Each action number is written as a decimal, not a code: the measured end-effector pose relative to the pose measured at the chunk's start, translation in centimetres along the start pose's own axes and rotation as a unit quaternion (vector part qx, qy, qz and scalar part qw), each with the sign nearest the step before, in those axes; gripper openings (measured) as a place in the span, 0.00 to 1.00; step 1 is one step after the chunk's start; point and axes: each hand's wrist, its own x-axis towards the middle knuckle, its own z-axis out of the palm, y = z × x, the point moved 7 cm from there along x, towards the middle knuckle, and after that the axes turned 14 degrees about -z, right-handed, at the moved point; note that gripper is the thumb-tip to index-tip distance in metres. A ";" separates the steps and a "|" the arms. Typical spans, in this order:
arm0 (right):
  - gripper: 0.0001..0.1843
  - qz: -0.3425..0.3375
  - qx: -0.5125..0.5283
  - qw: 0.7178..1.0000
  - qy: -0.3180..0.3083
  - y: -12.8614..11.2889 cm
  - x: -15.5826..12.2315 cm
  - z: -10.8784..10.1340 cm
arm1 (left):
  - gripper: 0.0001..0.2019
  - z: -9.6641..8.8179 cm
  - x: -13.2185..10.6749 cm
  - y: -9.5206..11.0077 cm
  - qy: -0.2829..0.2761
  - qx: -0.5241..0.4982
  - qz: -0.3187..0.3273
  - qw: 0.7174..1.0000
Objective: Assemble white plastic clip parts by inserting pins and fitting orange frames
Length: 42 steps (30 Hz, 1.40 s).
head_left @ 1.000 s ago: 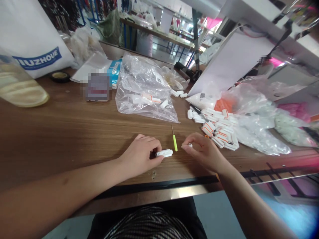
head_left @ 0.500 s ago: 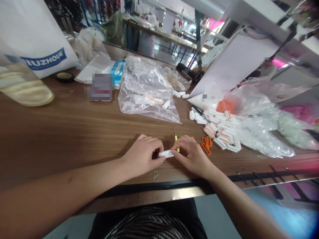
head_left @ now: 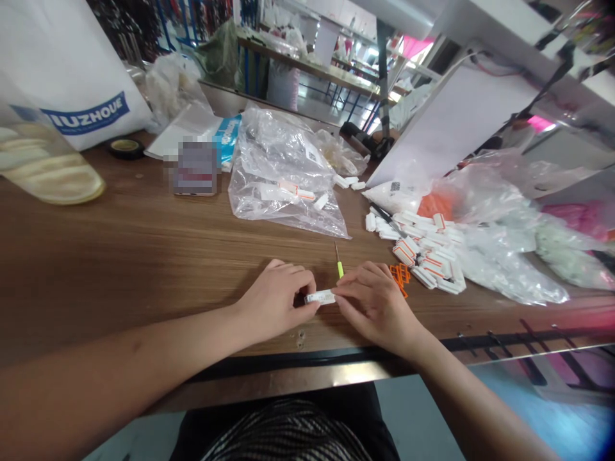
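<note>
Between my two hands is a small white plastic piece point(head_left: 321, 297), long and narrow, with fine detail on its top. My left hand point(head_left: 278, 294) pinches its left end between thumb and fingers. The fingertips of my right hand point(head_left: 372, 301) close on its right end. Just beyond my right hand lies a screwdriver point(head_left: 340, 267) with a yellow-green handle, its thin shaft pointing away and its near end hidden. Several orange rectangular frames point(head_left: 400, 279) rest right of that hand, which partly covers them.
A heap of white pieces point(head_left: 427, 246), some with orange strips, lies at right beside clear plastic bags point(head_left: 509, 256). Ahead, another clear bag point(head_left: 283, 166) has white pieces on it. A boxy item point(head_left: 195, 169), blurred out, and black tape point(head_left: 125, 148) sit farther left on the wooden table point(head_left: 144, 256).
My right hand has shifted slightly to the right and now covers part of the orange frames and the screwdriver's handle end. My left hand and the white piece stay nearly in place.
</note>
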 end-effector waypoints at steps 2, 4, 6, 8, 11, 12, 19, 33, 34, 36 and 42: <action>0.08 -0.010 -0.010 1.000 0.001 -0.3 -0.1 0.1 | 0.07 0.0 0.0 0.0 0.001 -0.002 0.003 1.000; 0.07 -0.015 -0.022 1.000 0.000 -0.7 -0.2 0.4 | 0.07 0.0 0.0 0.0 0.006 -0.005 0.005 1.000; 0.07 -0.015 -0.032 0.999 -0.002 -1.0 -0.3 0.7 | 0.07 -0.1 0.0 0.1 0.007 -0.005 0.005 1.000; 0.08 -0.009 -0.030 1.000 -0.003 -1.1 -0.3 0.9 | 0.07 -0.1 0.0 0.1 0.004 -0.003 0.002 1.000; 0.09 0.006 0.033 0.999 0.005 -0.1 -0.6 0.8 | 0.07 -0.2 0.0 0.0 -0.001 -0.002 0.000 1.000; 0.08 0.021 0.065 0.997 0.021 0.8 -0.9 0.6 | 0.07 -0.2 0.0 0.0 -0.001 -0.001 0.001 1.000; 0.11 0.267 0.017 0.963 0.041 10.2 -5.1 -2.1 | 0.06 0.0 -0.1 -0.1 -0.006 0.004 -0.002 1.000; 0.13 0.336 -0.022 0.937 -0.087 13.8 -6.2 -1.5 | 0.07 0.0 0.1 0.0 -0.004 0.006 0.000 1.000; 0.13 0.331 -0.005 0.939 -0.088 13.9 -6.3 -1.5 | 0.07 0.0 0.1 0.0 -0.003 0.006 0.000 1.000; 0.13 0.317 0.026 0.944 -0.082 14.0 -6.4 -1.7 | 0.07 0.0 0.1 0.0 0.000 0.010 0.000 1.000; 0.14 0.293 0.026 0.954 -0.066 15.1 -7.3 -1.3 | 0.08 0.1 0.3 0.2 -0.011 0.013 -0.007 1.000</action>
